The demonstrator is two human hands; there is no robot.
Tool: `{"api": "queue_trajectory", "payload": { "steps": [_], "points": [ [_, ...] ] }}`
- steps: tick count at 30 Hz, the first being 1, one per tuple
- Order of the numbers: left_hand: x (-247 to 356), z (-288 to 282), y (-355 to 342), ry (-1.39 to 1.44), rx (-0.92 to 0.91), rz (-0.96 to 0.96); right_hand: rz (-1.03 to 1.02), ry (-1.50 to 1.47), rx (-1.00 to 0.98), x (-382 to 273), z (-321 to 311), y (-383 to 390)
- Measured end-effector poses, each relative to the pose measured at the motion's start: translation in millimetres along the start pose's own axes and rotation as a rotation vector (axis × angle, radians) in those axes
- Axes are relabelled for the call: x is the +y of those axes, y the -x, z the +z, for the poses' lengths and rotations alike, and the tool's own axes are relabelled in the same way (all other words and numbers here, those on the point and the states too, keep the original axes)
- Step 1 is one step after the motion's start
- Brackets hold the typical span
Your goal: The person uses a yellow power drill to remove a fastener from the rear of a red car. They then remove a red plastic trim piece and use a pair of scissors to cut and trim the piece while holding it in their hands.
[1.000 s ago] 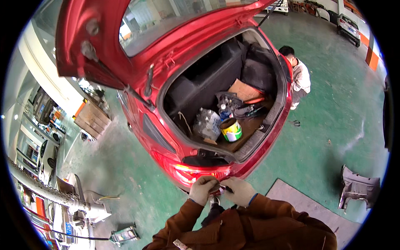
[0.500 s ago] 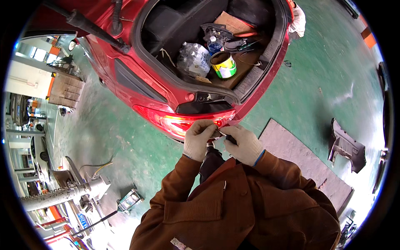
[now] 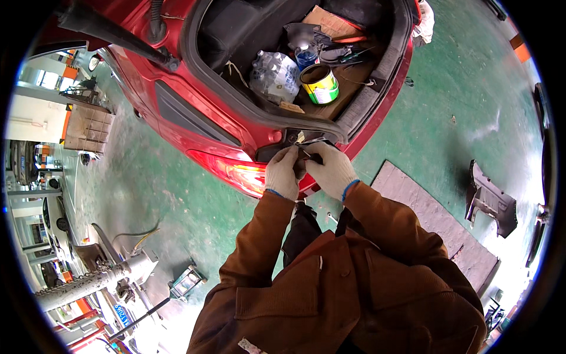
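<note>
Nearest to the worker's body, a brown jacket [image 3: 295,304] with chest pockets covers the torso, its sleeves running forward to two pale knit gloves. The left hand [image 3: 283,174] has thumb and fingertips drawn together; I cannot tell whether they grip anything. The right hand [image 3: 331,171] is closed, fingers bent, on a small dark piece [image 3: 316,158], mostly covered by the glove. That piece sits between the two hands, over the rear corner of a red car [image 3: 171,127], just beside a lit tail lamp [image 3: 233,170].

Beyond the hands, the boot stands open. In it I note an upright yellow-and-green can [image 3: 321,93], a blue bottle [image 3: 306,58] just behind, a bundle of clear plastic bottles [image 3: 274,78] to the left, and a cardboard sheet [image 3: 331,22] deeper in.

On the green floor [image 3: 460,112], to the right, lie a pale board [image 3: 433,218] and, past it, a dark curved panel [image 3: 492,200]. To the left stands a floor jack [image 3: 187,281]; farther off, a wooden crate [image 3: 88,127] and a white car [image 3: 54,213].
</note>
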State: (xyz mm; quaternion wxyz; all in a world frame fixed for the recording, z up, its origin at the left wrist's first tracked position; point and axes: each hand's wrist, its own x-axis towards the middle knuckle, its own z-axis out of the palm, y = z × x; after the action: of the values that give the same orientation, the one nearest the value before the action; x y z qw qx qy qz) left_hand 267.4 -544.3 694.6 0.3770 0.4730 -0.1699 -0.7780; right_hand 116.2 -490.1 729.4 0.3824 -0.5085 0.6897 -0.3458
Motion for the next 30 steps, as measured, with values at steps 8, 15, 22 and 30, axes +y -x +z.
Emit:
{"api": "queue_trajectory", "payload": {
  "steps": [8, 15, 22, 30],
  "points": [
    [20, -12, -7, -0.385, -0.178, 0.031, 0.068, 0.047, -0.084, 0, 7, -28],
    [27, 0, 4, -0.271, -0.089, -0.034, -0.010, 0.116, -0.007, -9, 14, -29],
    [21, -10, -3, -0.241, -0.087, -0.038, 0.031, 0.190, -0.052, -17, 17, -32],
    [22, -15, -5, -0.159, -0.094, -0.073, 0.114, 0.060, 0.021, -14, 32, -36]
  ]
}}
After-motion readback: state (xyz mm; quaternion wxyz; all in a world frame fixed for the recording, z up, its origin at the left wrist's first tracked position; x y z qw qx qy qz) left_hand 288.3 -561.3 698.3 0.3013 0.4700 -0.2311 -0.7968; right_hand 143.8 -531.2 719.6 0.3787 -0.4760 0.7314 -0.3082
